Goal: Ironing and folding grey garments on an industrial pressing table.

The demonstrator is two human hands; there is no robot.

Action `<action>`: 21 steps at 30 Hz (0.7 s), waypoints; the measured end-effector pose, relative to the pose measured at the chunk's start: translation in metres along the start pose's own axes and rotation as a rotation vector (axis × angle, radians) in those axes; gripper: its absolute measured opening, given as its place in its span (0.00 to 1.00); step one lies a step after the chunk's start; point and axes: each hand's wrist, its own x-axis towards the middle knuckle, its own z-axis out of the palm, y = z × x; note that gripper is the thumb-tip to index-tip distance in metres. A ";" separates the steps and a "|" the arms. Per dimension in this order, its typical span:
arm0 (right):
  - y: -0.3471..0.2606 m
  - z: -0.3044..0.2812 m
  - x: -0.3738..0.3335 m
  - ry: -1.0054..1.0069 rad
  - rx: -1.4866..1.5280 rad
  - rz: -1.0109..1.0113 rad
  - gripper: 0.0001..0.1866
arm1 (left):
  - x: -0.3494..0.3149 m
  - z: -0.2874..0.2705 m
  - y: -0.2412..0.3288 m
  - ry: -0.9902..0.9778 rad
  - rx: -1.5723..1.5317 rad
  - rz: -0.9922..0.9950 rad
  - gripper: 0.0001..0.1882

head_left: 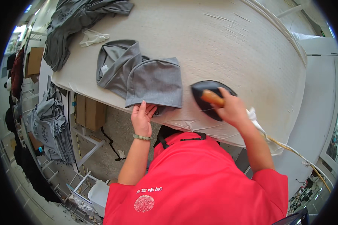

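Note:
A grey garment lies folded near the front edge of the padded, cloth-covered table. It has a smooth front flap and a small white label inside its opening. My left hand, with a beaded bracelet at the wrist, grips the garment's lower edge, some fingers tucked beneath the fabric. To the right, my right hand is closed round the orange-brown handle of a black iron. The iron sits over the table cover, apart from the garment; my right hand is slightly blurred.
More grey garments are heaped at the far left, beside a white scrap of cloth. A cord and hose trail from the iron to the lower right. Grey garments hang left of the table, near cardboard boxes below it.

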 end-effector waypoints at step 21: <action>0.178 -0.039 0.007 0.257 0.002 0.430 0.19 | 0.021 0.061 -0.004 -0.062 0.067 -0.245 0.13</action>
